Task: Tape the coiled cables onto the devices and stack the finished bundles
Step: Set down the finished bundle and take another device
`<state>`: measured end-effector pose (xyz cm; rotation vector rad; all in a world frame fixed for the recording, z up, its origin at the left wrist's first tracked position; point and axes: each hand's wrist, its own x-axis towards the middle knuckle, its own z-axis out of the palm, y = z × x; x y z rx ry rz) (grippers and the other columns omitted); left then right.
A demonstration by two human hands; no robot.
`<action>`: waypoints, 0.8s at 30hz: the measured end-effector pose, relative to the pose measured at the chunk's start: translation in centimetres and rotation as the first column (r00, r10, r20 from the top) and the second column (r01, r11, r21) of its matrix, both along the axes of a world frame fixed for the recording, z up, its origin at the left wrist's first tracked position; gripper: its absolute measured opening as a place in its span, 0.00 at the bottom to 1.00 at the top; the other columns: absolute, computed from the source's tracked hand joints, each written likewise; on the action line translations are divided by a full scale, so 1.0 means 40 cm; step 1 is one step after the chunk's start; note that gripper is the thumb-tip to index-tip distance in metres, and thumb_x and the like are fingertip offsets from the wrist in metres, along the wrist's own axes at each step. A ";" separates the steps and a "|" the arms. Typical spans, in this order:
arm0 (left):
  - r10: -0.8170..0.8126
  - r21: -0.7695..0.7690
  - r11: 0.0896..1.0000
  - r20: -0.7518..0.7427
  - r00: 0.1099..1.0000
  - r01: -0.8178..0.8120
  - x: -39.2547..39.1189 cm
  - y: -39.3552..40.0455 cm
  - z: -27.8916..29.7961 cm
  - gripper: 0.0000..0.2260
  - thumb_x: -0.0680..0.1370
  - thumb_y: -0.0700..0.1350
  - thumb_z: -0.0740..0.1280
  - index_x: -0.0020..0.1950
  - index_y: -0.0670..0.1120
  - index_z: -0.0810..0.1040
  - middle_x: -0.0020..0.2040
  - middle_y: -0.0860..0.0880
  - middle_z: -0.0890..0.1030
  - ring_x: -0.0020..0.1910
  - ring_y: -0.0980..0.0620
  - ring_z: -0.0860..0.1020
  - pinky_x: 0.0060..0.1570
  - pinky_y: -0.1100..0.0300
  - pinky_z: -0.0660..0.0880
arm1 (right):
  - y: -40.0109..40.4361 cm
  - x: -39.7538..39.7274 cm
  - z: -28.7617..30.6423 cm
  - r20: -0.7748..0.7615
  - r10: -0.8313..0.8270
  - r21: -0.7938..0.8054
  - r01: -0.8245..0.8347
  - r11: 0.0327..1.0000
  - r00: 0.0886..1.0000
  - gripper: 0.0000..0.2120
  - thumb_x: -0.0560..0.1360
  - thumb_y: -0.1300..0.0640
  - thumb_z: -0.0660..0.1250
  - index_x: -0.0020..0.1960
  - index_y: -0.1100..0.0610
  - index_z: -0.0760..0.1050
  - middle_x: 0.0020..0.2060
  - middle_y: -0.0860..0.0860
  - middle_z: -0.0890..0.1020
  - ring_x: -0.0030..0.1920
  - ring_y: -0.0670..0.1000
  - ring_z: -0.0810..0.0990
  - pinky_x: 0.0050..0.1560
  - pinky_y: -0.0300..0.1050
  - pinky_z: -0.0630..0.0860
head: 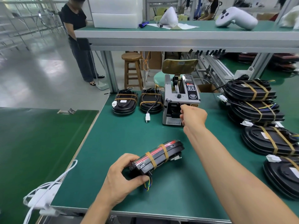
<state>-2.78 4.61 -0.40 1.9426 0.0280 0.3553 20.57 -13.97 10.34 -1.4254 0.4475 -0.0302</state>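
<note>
My left hand grips the near end of a black device with a red stripe. It is tipped up on its edge on the green mat, and two tan tape bands hold its coiled cable on. Coloured wires hang from it by my fingers. My right hand is stretched out to the grey tape dispenser, with its fingers curled and pinching at the outlet slot. The tape there is mostly hidden by my hand.
Two taped bundles lie left of the dispenser. Several taped bundles are stacked in a row at the right. A white cable hangs at the table's left edge. A shelf runs overhead, and a person stands far left.
</note>
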 end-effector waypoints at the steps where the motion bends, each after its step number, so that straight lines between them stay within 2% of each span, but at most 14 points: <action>1: 0.000 0.000 1.000 0.001 1.000 0.000 0.000 0.000 0.000 0.25 0.71 0.63 0.83 0.61 0.52 0.83 0.55 0.47 0.83 0.56 0.41 0.83 0.57 0.37 0.79 | -0.004 -0.002 -0.005 -0.007 -0.005 0.000 0.005 1.000 1.000 0.07 0.72 0.64 0.71 0.36 0.57 0.80 0.30 0.50 0.81 0.24 0.45 0.75 0.26 0.38 0.70; 8: -0.003 -0.006 1.000 0.004 1.000 0.003 0.000 -0.002 0.003 0.25 0.70 0.63 0.83 0.60 0.52 0.83 0.55 0.47 0.84 0.55 0.41 0.83 0.58 0.37 0.78 | -0.006 -0.009 -0.021 -0.064 -0.016 -0.008 0.015 1.000 0.998 0.08 0.73 0.62 0.72 0.36 0.57 0.78 0.31 0.51 0.82 0.23 0.45 0.74 0.24 0.39 0.68; 15: -0.005 -0.003 1.000 0.002 1.000 0.005 -0.004 -0.004 0.012 0.23 0.70 0.62 0.82 0.59 0.53 0.83 0.54 0.48 0.83 0.55 0.42 0.83 0.57 0.38 0.79 | 0.010 -0.002 -0.014 -0.118 0.021 0.021 -0.019 1.000 0.993 0.06 0.73 0.58 0.77 0.45 0.60 0.82 0.31 0.51 0.82 0.22 0.44 0.75 0.22 0.36 0.68; 21: -0.008 0.000 1.000 -0.001 1.000 0.008 -0.003 -0.005 0.015 0.22 0.70 0.60 0.83 0.59 0.54 0.83 0.55 0.48 0.83 0.55 0.43 0.83 0.57 0.38 0.79 | 0.018 0.008 -0.011 -0.128 -0.010 0.030 0.014 0.999 0.992 0.05 0.71 0.65 0.74 0.39 0.59 0.79 0.32 0.53 0.82 0.19 0.44 0.73 0.20 0.34 0.67; 24: -0.008 0.000 1.000 -0.001 1.000 0.008 -0.003 -0.006 0.014 0.23 0.70 0.61 0.82 0.59 0.53 0.83 0.55 0.48 0.84 0.55 0.43 0.83 0.57 0.38 0.79 | 0.019 0.006 -0.010 -0.139 -0.025 0.020 0.028 0.999 0.990 0.06 0.71 0.65 0.73 0.38 0.59 0.78 0.29 0.52 0.81 0.21 0.45 0.74 0.21 0.35 0.67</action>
